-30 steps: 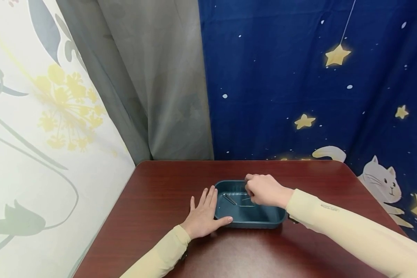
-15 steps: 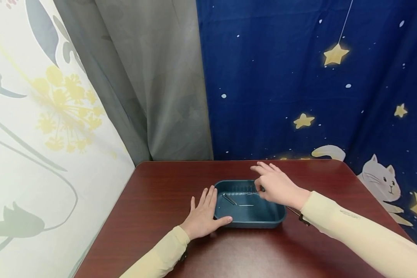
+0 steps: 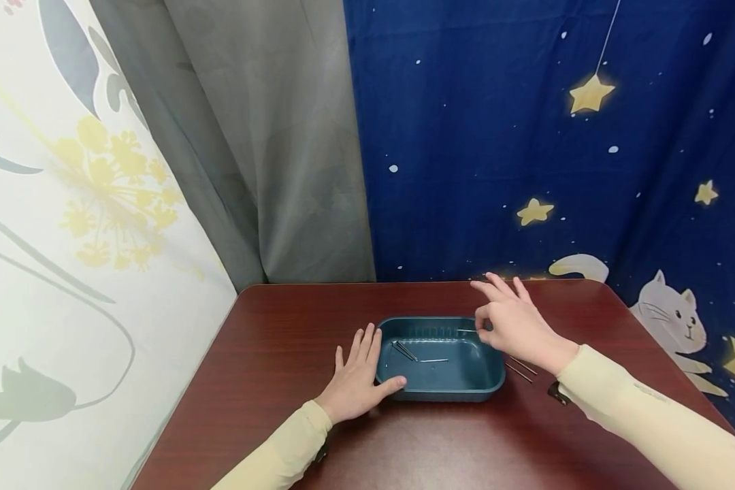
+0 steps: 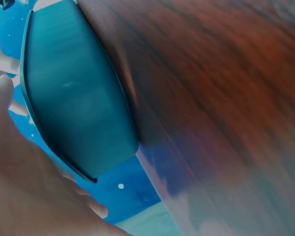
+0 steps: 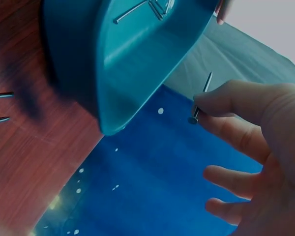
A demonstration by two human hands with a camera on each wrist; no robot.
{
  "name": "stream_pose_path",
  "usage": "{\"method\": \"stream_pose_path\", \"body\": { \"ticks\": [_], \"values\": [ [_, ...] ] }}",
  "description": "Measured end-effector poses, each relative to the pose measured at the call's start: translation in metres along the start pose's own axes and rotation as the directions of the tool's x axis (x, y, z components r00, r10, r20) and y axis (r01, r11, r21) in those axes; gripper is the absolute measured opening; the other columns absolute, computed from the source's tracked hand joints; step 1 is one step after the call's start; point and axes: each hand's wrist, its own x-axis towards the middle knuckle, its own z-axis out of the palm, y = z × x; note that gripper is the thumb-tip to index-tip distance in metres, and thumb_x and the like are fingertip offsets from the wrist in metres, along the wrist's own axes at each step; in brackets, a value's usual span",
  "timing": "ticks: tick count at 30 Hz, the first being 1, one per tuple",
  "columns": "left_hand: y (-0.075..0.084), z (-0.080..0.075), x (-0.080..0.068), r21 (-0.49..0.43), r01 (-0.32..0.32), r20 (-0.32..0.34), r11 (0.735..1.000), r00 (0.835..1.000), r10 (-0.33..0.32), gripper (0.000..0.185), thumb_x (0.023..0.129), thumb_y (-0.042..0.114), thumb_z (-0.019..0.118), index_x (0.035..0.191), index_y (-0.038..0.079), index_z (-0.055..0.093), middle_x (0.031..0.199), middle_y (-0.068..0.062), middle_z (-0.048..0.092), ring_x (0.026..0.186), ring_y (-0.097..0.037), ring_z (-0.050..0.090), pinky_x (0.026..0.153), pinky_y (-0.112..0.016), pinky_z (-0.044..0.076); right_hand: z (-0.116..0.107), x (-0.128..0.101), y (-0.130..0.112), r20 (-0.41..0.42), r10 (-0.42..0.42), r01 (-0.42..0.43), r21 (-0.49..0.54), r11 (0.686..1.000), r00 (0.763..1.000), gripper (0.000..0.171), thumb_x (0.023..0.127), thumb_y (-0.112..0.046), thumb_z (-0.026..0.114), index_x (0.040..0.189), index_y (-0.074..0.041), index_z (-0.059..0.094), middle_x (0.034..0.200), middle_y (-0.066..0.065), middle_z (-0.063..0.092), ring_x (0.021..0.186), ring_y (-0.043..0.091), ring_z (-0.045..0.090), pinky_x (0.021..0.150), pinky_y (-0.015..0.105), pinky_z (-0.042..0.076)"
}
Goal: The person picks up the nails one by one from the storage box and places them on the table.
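Observation:
A dark teal rectangular tray [image 3: 441, 395] sits on the table. My left hand [image 3: 354, 386] rests at its left end, fingers straight and spread, thumb along the near left corner. Over the tray's far right corner, my right hand [image 3: 519, 330] pinches a nail [image 5: 207, 82] between thumb and index finger, the other fingers extended. In the right wrist view its flat head shows beside the thumb and its point sticks out beyond. Inside the tray lie several more nails [image 3: 406, 351], bunched at the left, with a single nail [image 3: 433, 361] near the middle.
Two nails [image 3: 519, 371] lie side by side on the reddish-brown table [image 3: 306, 313], just right of the tray. Behind the table hang a grey curtain [image 3: 312, 170] and a blue starry curtain [image 3: 465, 136]. A pale patterned cloth [image 3: 98, 306] hangs at the left.
My right hand has lifted a nail from inside the tray and moved right, to the far right corner. The two nails on the table have come into view. My left hand has stayed in place.

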Motion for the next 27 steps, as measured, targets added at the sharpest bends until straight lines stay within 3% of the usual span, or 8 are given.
{"method": "stream_pose_path", "body": {
  "ticks": [7, 15, 27],
  "values": [
    [-0.003, 0.003, 0.000, 0.013, -0.011, -0.001, 1.000, 1.000, 0.011, 0.104, 0.092, 0.074, 0.048, 0.163, 0.011, 0.006, 0.168, 0.002, -0.007, 0.154, -0.027, -0.005, 0.110, -0.074, 0.005, -0.002, -0.018, 0.017, -0.022, 0.112, -0.112, 0.007, 0.994, 0.993, 0.027, 0.073, -0.015, 0.082, 0.063, -0.033, 0.065, 0.144, 0.019, 0.051, 0.143, 0.045, 0.027, 0.108, 0.076, 0.008],
    [-0.003, 0.004, -0.001, 0.026, -0.015, 0.004, 1.000, 1.000, 0.015, 0.105, 0.091, 0.078, 0.045, 0.163, 0.012, 0.007, 0.169, 0.003, -0.005, 0.154, -0.026, -0.006, 0.111, -0.073, 0.006, -0.005, -0.040, 0.038, -0.021, 0.247, -0.245, 0.069, 0.967, 0.969, 0.021, 0.075, -0.011, 0.077, 0.064, -0.026, 0.068, 0.141, 0.024, 0.051, 0.140, 0.050, 0.028, 0.106, 0.077, 0.011],
    [-0.004, 0.004, 0.002, -0.003, -0.011, 0.019, 1.000, 1.000, 0.011, 0.109, 0.089, 0.075, 0.053, 0.163, 0.011, 0.006, 0.169, 0.002, -0.004, 0.154, -0.028, -0.003, 0.109, -0.075, 0.005, 0.015, -0.066, 0.063, -0.001, 0.321, -0.320, 0.103, 0.942, 0.947, 0.025, 0.073, -0.010, 0.076, 0.060, -0.028, 0.066, 0.134, 0.025, 0.056, 0.132, 0.046, 0.037, 0.098, 0.080, 0.015]
  ]
}}
